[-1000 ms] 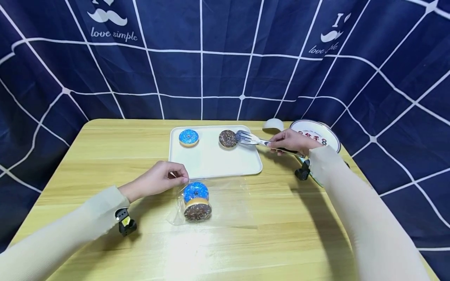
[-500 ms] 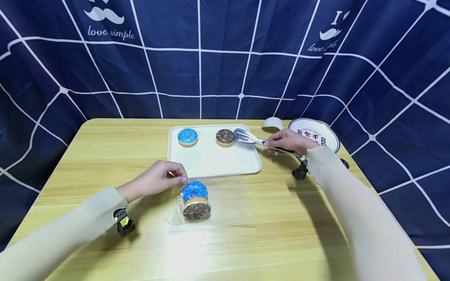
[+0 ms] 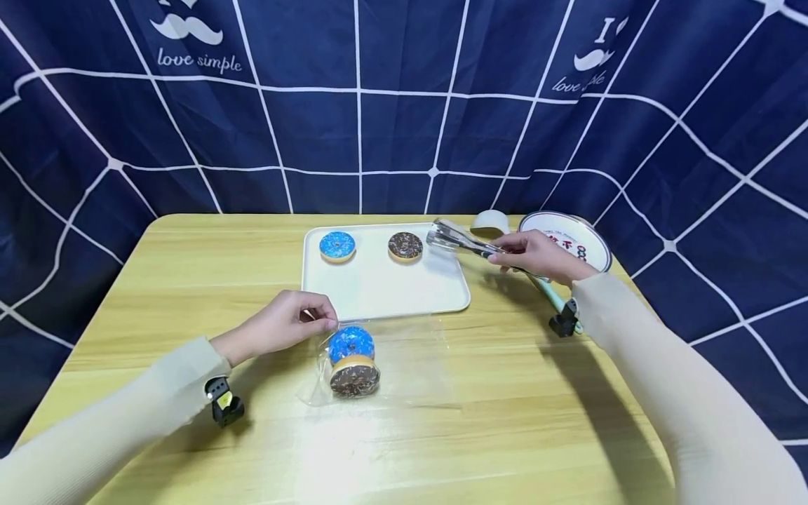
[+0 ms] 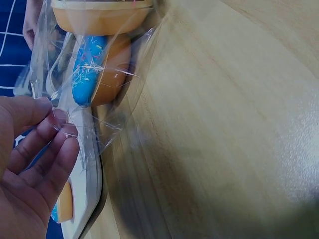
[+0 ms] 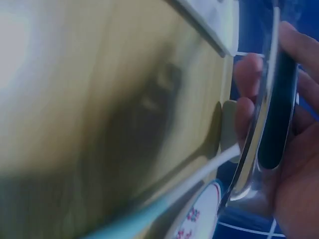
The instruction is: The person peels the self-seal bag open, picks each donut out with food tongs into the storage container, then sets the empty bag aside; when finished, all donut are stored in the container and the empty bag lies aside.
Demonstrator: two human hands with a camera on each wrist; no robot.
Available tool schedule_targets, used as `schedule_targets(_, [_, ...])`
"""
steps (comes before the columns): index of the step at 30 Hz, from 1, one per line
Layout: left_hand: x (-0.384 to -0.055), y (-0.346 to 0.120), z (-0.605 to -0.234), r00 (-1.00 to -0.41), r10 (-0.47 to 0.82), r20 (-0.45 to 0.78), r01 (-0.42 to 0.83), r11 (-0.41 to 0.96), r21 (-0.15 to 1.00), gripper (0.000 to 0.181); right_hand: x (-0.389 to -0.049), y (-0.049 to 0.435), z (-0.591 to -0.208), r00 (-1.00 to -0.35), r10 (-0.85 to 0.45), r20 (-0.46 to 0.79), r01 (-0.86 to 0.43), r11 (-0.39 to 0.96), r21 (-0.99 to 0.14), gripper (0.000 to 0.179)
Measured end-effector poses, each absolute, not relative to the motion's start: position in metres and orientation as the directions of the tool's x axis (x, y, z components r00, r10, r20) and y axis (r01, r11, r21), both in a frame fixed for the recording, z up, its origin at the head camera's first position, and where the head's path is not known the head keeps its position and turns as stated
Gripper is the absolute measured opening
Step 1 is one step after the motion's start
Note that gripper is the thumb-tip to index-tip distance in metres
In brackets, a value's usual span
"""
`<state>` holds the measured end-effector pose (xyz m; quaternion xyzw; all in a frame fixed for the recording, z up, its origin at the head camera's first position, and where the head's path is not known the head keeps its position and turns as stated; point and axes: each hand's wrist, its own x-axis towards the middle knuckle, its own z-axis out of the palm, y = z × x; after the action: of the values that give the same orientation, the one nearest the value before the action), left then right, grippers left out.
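White rectangular tray [image 3: 379, 287] on the wood-grain desk [image 3: 536, 435], bearing one blue-iced ring doughnut [image 3: 337, 245] and one brown-iced ring doughnut [image 3: 405, 245]; at its right end, silver metal tongs [image 3: 463, 241], right hand [image 3: 539, 254] curled round them; before it, a clear plastic bag [image 3: 416, 358] enclosing two more doughnuts, its edge pinched by the left hand [image 3: 287, 319]. Risks, as judged: smooth icing slipping from hard tongs; a loosened pinch letting the thin bag slide. Lettering: "love simple", navy checked curtain [image 3: 404, 126] behind tray; red characters, unread, white round plate [image 3: 587, 238] right of tray.

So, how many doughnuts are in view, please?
4: a blue doughnut and a brown doughnut on the white tray, another blue doughnut and another brown doughnut in the clear plastic bag.
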<state>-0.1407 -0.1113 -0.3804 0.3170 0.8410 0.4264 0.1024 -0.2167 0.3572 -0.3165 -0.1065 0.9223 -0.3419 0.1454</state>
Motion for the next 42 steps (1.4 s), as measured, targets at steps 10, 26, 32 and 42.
schedule_targets(10, [-0.141,-0.111,-0.379,-0.780,0.618,0.101,0.451,0.443,0.774,0.006,-0.171,0.380,-0.317,-0.938,-0.345,0.017,-0.294,0.772,-0.564,0.038])
schedule_targets(26, [-0.141,-0.114,-0.380,-0.783,0.615,0.093,0.440,0.442,0.782,0.007,-0.120,0.393,-0.342,-0.821,-0.564,0.089,-0.523,0.680,-0.514,0.029])
schedule_targets(32, [-0.141,-0.115,-0.379,-0.787,0.611,0.086,0.429,0.444,0.787,0.007,-0.113,0.385,-0.351,-0.788,-0.611,0.073,-0.540,0.630,-0.559,0.030])
schedule_targets(42, [-0.140,-0.117,-0.383,-0.778,0.616,0.123,0.452,0.414,0.790,0.007,-0.109,0.362,-0.361,-0.739,-0.673,0.046,-0.580,0.599,-0.553,0.031])
